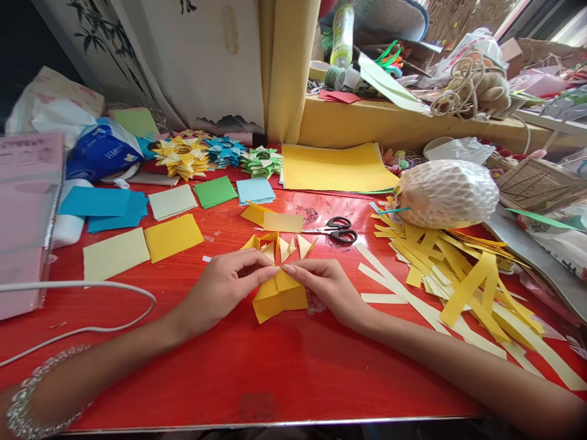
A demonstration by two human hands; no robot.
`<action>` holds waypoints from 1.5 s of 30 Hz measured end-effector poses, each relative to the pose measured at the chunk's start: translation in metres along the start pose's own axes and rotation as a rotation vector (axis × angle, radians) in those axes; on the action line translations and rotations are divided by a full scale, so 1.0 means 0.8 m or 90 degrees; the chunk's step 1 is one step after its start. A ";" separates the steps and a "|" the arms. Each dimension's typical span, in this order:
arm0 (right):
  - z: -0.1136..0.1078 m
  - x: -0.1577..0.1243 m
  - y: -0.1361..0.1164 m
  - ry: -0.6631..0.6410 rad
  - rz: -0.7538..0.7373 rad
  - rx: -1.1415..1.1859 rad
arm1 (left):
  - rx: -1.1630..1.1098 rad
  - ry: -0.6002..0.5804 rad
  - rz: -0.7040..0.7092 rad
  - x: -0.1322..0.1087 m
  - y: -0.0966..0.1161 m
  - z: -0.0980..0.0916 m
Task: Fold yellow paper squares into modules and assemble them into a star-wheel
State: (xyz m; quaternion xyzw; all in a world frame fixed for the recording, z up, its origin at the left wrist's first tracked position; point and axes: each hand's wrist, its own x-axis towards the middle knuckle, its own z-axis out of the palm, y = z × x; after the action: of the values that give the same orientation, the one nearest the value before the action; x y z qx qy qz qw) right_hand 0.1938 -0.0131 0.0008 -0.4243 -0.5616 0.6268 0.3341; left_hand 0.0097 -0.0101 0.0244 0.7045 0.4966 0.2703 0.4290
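My left hand (236, 275) and my right hand (328, 284) meet at the middle of the table, thumbs and forefingers pinched on a small piece of yellow paper, mostly hidden by my fingers. Just below the fingertips lie creased yellow paper rectangles (279, 302). Small folded yellow and cream paper pieces (305, 246) stand just beyond my hands. Behind those are a cream paper rectangle (283, 222) and black-handled scissors (337, 230), which lie with their blades pointing left.
Paper stacks, including green (214, 192) and yellow (174, 237), lie left of centre. Folded paper stars (182, 156) and large yellow sheets (337, 168) are at the back. Yellow strips (458, 281) heap at right near a net-wrapped bundle (449, 192). A white cable (114, 284) crosses the left.
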 end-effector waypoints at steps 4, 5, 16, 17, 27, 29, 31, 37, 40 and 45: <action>-0.002 0.002 -0.004 -0.040 0.055 0.044 | 0.005 -0.001 0.006 0.001 0.000 0.001; -0.003 0.003 -0.005 -0.049 0.058 0.051 | 0.007 -0.002 0.005 0.001 0.000 0.001; -0.006 0.004 -0.007 -0.116 0.063 0.007 | 0.002 -0.012 0.007 0.001 -0.001 0.000; -0.007 0.004 -0.007 -0.127 0.073 0.001 | 0.001 -0.016 0.006 0.001 -0.002 0.000; -0.008 0.003 -0.002 -0.147 0.056 -0.044 | 0.011 -0.035 -0.005 0.001 -0.005 0.001; -0.007 0.003 -0.001 -0.133 0.045 -0.060 | 0.006 -0.042 -0.010 0.002 -0.005 0.001; -0.007 0.003 0.000 -0.116 0.043 -0.079 | 0.000 -0.063 -0.018 0.004 -0.006 -0.001; -0.005 0.004 0.005 -0.035 0.055 0.020 | -0.097 -0.117 -0.072 0.008 -0.008 -0.004; -0.002 0.007 0.006 0.023 -0.001 0.157 | -0.186 -0.042 -0.105 0.008 -0.007 -0.002; 0.002 0.010 0.010 0.011 -0.050 0.205 | -0.280 -0.001 -0.106 0.006 -0.009 0.005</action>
State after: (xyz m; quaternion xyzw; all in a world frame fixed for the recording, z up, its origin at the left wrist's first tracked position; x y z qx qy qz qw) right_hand 0.1896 -0.0077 -0.0081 -0.3483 -0.4673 0.6914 0.4269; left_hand 0.0117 -0.0059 0.0160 0.5509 0.4821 0.3348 0.5933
